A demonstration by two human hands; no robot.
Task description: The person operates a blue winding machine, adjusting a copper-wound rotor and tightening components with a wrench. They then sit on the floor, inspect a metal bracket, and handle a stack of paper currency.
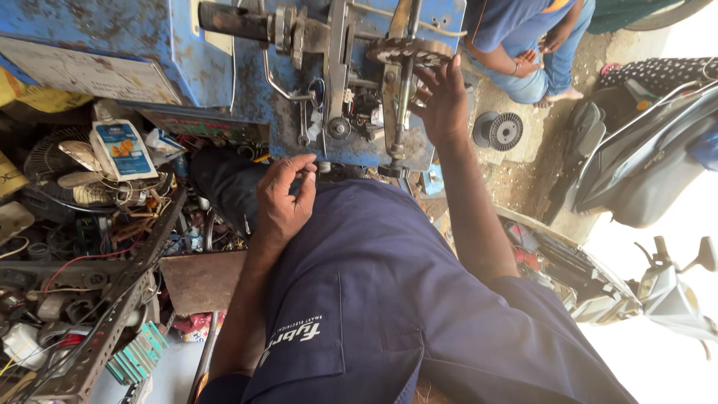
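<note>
A blue metal winding machine [299,112] stands in front of me, with a shaft, levers and a toothed wheel [407,51] on its face. My right hand [443,101] reaches up to that wheel, fingers spread, fingertips touching its rim. My left hand [284,196] hovers lower, just below the machine's base and over my dark trouser knee [224,187]. Its fingers are curled toward the thumb; I cannot make out anything between them. My navy shirt fills the lower middle of the view.
Left of me lies a heap of parts: a fan guard [56,161], a white packet [120,148], wires, a perforated metal bar [112,299]. A wire spool [499,131] sits on the ground. Another person [523,41] in blue sits behind. A scooter [643,150] stands right.
</note>
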